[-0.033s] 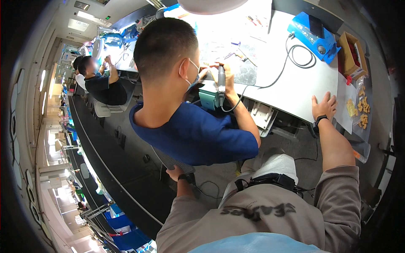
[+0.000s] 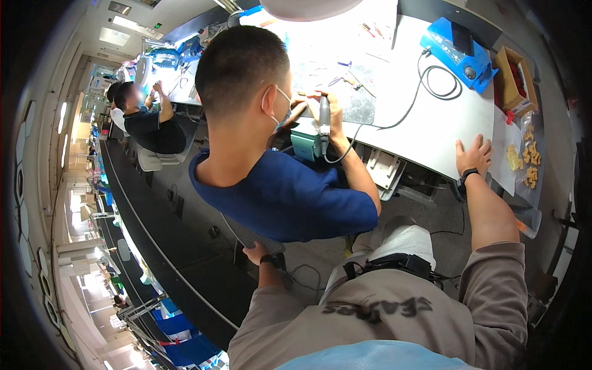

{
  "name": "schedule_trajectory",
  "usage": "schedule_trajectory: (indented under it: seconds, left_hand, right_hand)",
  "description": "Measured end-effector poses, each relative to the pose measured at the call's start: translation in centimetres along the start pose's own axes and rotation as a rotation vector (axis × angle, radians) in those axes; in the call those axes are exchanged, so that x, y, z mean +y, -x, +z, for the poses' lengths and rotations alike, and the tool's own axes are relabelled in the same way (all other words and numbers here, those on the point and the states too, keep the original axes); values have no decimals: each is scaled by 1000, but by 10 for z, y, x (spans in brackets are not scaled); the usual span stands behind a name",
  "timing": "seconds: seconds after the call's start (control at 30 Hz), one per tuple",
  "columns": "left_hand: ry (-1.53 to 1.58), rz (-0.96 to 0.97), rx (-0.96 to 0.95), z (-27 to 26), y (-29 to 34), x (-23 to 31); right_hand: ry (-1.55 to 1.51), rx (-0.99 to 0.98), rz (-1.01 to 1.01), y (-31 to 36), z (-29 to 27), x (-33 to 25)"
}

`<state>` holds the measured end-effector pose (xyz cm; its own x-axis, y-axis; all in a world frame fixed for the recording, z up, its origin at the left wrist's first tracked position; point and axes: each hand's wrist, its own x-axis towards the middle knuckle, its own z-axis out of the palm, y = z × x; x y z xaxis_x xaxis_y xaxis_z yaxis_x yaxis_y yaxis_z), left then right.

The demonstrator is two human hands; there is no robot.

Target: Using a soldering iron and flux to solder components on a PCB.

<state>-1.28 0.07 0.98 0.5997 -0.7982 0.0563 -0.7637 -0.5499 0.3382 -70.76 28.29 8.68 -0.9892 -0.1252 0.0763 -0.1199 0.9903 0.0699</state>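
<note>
My right hand lies on the near right edge of the white worktable, fingers spread, holding nothing. Low on the left, my left hand is closed on the edge of a grey textured chair back; some of its fingers are hidden. Between my arms sits a co-worker in a blue top, bent over the table. That person's right hand holds a dark, corded pen-like handpiece. The piece at their other hand cannot be made out.
The handpiece cable runs to a blue control box. A cardboard box and small yellowish pieces lie at the right. A dark mat carries small tools. Cables cross the floor; another seated person works far left.
The co-worker's far hand has shifted slightly near the handpiece. Both my hands stay in place.
</note>
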Motion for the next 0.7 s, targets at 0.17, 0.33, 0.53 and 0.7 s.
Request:
schedule_trajectory:
  seconds: [0.17, 0.33, 0.53, 0.7]
  left_hand:
    - [22, -10, 4, -2, -2, -2]
    - [6, -30, 0, -1, -1, -1]
    - [9, -17, -1, 4, -6, -7]
    - [20, 30, 71, 7, -10, -16]
  right_hand:
    - [0, -19, -1, 1, -4, -2]
    - [-1, -28, 1, 1, -6, -3]
    - [-12, -31, 3, 2, -8, -3]
    - [-46, -46, -1, 3, -10, -5]
